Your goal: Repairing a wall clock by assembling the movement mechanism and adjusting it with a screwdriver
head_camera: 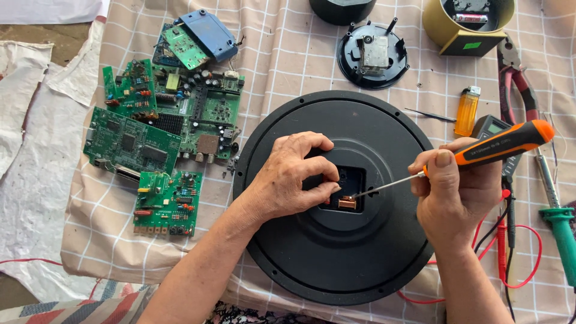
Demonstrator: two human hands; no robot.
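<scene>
A large round black clock back (336,252) lies flat on a checked cloth (288,60) that covers the tabletop, right in front of the person. At its middle is a square opening holding a small black movement (347,183) with a copper coil (347,203) at its lower edge. The left hand (288,177) rests on the disc with its fingers curled in, thumb and fingertips pinching the left side of the movement. The right hand (453,192) is closed around the orange and black handle of a screwdriver (480,151), thumb pressed on top; the thin metal shaft slants down to the left and its tip sits just beside the coil. To the left of the disc lies a cluster of green circuit boards (159,129), with a blue casing (207,33) above them. Behind the disc sits a smaller round black part with a metal block (373,55), and next to it a yellow round case (465,27). On the right are an orange lighter (467,110), red-handled pliers (517,84), a green-handled tool (561,231) and red wires (528,264).
</scene>
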